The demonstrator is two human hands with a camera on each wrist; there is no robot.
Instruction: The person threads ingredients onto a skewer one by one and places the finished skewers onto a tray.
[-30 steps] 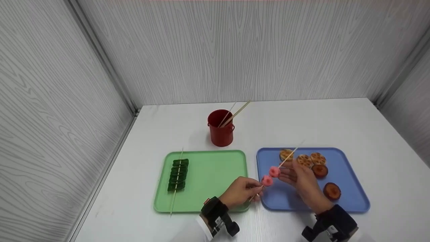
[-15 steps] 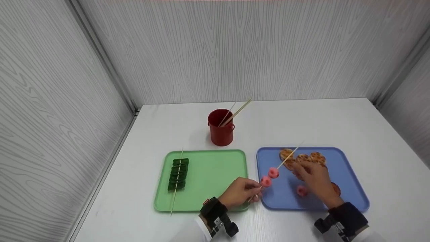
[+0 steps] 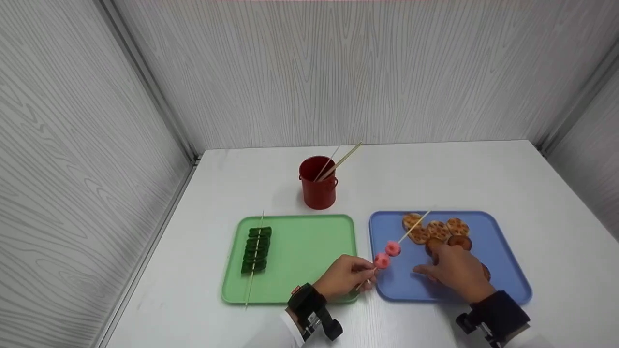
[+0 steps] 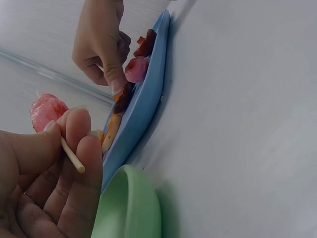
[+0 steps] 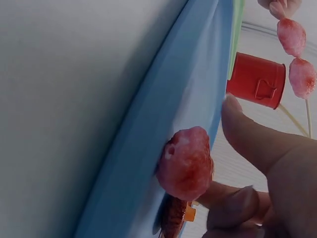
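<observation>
Left hand (image 3: pixel 344 277): pinches skewer (image 3: pixel 412 228) near one end, likely freeing tip
Right hand (image 3: pixel 457 271): grips nothing, inside near edge of blue tray (image 3: pixel 507 263)

the left hand (image 3: pixel 344 276) is bare, and behind it sits a wide black band (image 3: pixel 305 300) with a small red tag (image 3: pixel 296 290) on its edge. from this band a black rounded piece (image 3: pixel 332 329) sticks out, next to a small pale patch (image 3: pixel 313 319). the right hand (image 3: pixel 457 271) is bare also, with a similar black strap (image 3: pixel 505 314) and a dark rounded knob (image 3: pixel 464 323). the left sleeve (image 3: pixel 278 333) looks white.
</observation>
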